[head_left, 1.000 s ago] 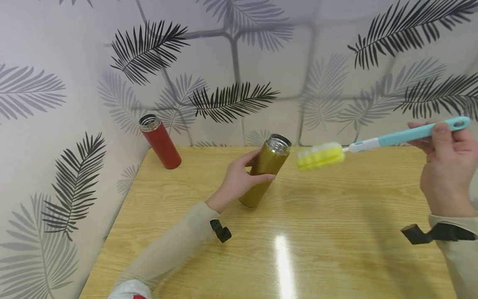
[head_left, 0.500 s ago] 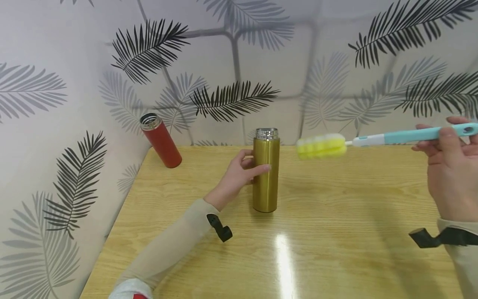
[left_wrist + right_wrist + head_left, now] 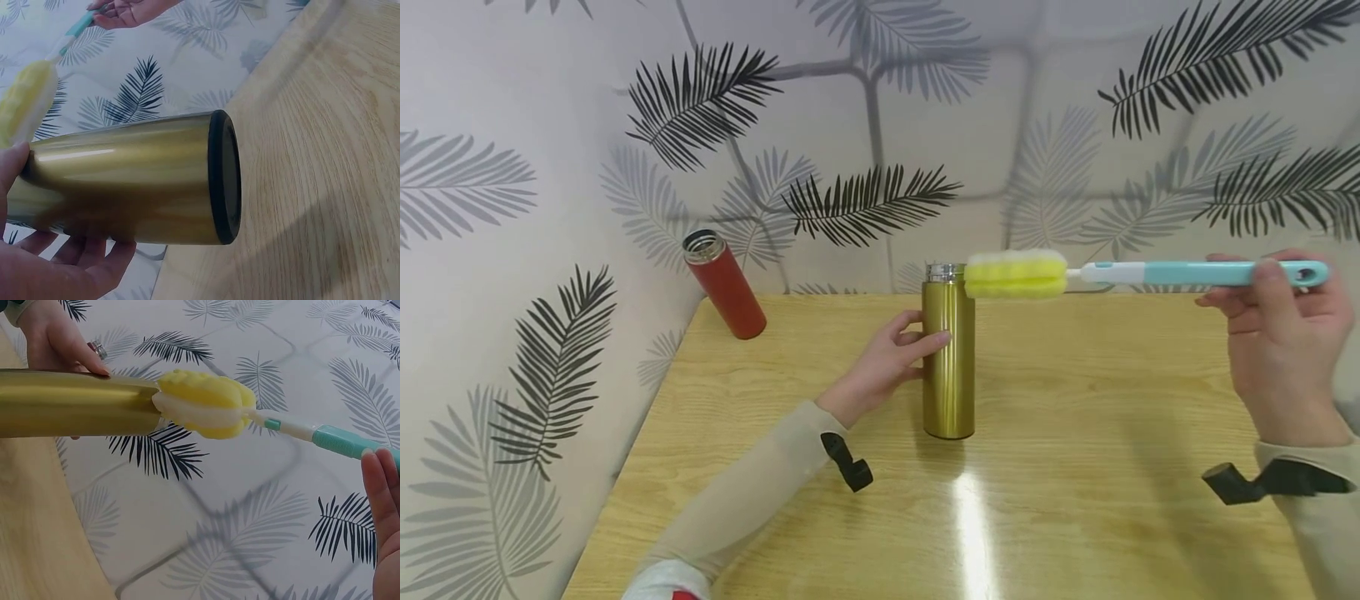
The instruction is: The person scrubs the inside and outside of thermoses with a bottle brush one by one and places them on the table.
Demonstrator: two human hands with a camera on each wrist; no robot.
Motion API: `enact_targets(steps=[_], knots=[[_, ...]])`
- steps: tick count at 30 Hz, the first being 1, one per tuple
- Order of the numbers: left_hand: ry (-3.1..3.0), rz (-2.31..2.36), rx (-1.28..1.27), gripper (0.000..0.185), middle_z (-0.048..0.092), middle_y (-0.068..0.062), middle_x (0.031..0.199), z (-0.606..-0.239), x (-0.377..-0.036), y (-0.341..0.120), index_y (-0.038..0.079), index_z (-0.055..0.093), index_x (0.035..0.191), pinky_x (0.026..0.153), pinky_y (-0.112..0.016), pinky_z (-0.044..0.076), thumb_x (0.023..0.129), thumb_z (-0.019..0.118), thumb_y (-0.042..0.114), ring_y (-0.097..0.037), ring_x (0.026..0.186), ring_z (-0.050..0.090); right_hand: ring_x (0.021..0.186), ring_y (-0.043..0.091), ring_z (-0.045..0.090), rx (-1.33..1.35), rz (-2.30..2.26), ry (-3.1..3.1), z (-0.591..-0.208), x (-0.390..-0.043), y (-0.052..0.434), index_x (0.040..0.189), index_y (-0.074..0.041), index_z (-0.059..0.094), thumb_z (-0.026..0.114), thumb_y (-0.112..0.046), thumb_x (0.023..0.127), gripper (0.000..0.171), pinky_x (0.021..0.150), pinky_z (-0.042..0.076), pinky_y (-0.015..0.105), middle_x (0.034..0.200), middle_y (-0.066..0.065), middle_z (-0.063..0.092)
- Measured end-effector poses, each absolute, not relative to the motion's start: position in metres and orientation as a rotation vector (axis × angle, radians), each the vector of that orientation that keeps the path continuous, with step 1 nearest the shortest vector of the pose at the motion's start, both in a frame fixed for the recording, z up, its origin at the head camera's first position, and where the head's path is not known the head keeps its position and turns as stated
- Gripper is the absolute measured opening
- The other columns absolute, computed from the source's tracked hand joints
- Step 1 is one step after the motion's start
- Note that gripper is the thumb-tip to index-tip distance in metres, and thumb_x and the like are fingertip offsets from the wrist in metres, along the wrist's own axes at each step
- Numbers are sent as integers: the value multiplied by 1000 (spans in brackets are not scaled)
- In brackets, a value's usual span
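My left hand [image 3: 880, 367] grips a gold thermos bottle [image 3: 949, 379] by its side, thumb across the front. The bottle is lidless and upright, with a shiny metal neck at its top. In the left wrist view its black-rimmed base [image 3: 226, 178] shows. My right hand [image 3: 1288, 358] holds a bottle brush [image 3: 1195, 273] by its teal handle, nearly level. The brush's yellow and white sponge head [image 3: 206, 403] lies right at the bottle's mouth, overlapping the neck in the head view and hiding part of it.
A red thermos bottle [image 3: 727, 287], also lidless, stands at the back left of the wooden table [image 3: 1075, 467]. A wall [image 3: 925, 125] with leaf patterns rises behind the table and along its left side.
The gold bottle has gone from tilted rightward to upright and shifted slightly right. The brush has levelled out, and after drifting right its sponge head has come left to the bottle's mouth.
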State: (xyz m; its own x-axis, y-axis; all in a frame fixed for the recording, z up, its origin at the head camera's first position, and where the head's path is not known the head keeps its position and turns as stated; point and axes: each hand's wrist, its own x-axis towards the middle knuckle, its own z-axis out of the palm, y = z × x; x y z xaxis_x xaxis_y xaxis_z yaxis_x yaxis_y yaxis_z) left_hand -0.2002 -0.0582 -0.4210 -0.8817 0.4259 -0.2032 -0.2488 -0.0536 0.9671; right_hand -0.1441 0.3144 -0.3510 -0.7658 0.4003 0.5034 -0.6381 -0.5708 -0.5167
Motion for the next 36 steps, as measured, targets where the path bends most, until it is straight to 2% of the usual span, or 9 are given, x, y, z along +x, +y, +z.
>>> enact_targets(steps=[10, 15, 19, 22, 24, 26, 30, 34, 36], knots=[[1748, 1967, 208, 53, 63, -20, 134, -422, -198, -55, 10, 44, 150, 104, -50, 51, 104, 65, 24, -27, 118, 64, 73, 37, 74, 539, 2353, -1016, -358, -143, 308, 105, 19, 50, 46, 19, 102, 5, 71, 63, 43, 100, 39, 70], [1680, 1987, 193, 49, 64, -18, 133, -423, -199, -56, 11, 44, 151, 101, -50, 52, 107, 60, 26, -27, 118, 63, 76, 34, 75, 538, 2276, -1216, -364, -139, 310, 104, 23, 48, 46, 24, 98, 7, 73, 63, 42, 93, 31, 72], [1632, 2020, 152, 47, 62, -15, 132, -425, -200, -57, 13, 44, 151, 94, -50, 53, 109, 57, 30, -27, 119, 62, 76, 24, 77, 427, 2085, -1542, -369, -134, 317, 104, 23, 52, 55, 23, 95, 9, 79, 62, 33, 91, 18, 74], [1624, 2036, 133, 47, 61, -15, 134, -425, -201, -58, 14, 44, 152, 90, -50, 53, 109, 56, 31, -27, 119, 61, 76, 11, 76, 307, 1775, -1892, -372, -131, 323, 106, 18, 58, 64, 16, 94, 13, 67, 53, 11, 88, 1, 77], [1619, 2039, 129, 48, 60, -16, 136, -424, -201, -59, 15, 43, 152, 89, -50, 53, 109, 56, 31, -28, 120, 61, 74, 3, 73, 262, 1545, -2081, -375, -130, 328, 108, 15, 61, 69, 13, 93, 17, 53, 40, 13, 88, -10, 77], [1613, 2039, 130, 48, 59, -17, 138, -424, -201, -59, 15, 42, 153, 89, -51, 52, 109, 55, 31, -28, 121, 60, 73, -5, 69, 250, 1294, -2229, -379, -130, 332, 108, 10, 65, 74, 10, 91, 19, 49, 33, 18, 89, -22, 73], [1578, 2033, 143, 50, 58, -18, 140, -423, -199, -60, 14, 40, 154, 95, -53, 52, 109, 56, 27, -28, 122, 60, 78, -16, 62, 412, 1001, -2336, -390, -134, 339, 107, 4, 70, 78, 13, 85, 26, 65, 44, 4, 94, -30, 66], [1515, 2036, 194, 53, 56, -18, 143, -423, -199, -60, 12, 37, 157, 104, -54, 48, 107, 56, 16, -28, 124, 58, 83, -17, 64, 626, 924, -2336, -398, -141, 343, 117, 1, 74, 80, 17, 79, 42, 72, 49, 4, 102, -28, 68], [1493, 2043, 221, 56, 54, -18, 145, -423, -199, -60, 12, 36, 159, 109, -53, 46, 107, 55, 13, -27, 125, 57, 85, -16, 65, 717, 910, -2309, -402, -146, 345, 122, 0, 75, 80, 4, 87, 37, 71, 49, 5, 103, -23, 72]])
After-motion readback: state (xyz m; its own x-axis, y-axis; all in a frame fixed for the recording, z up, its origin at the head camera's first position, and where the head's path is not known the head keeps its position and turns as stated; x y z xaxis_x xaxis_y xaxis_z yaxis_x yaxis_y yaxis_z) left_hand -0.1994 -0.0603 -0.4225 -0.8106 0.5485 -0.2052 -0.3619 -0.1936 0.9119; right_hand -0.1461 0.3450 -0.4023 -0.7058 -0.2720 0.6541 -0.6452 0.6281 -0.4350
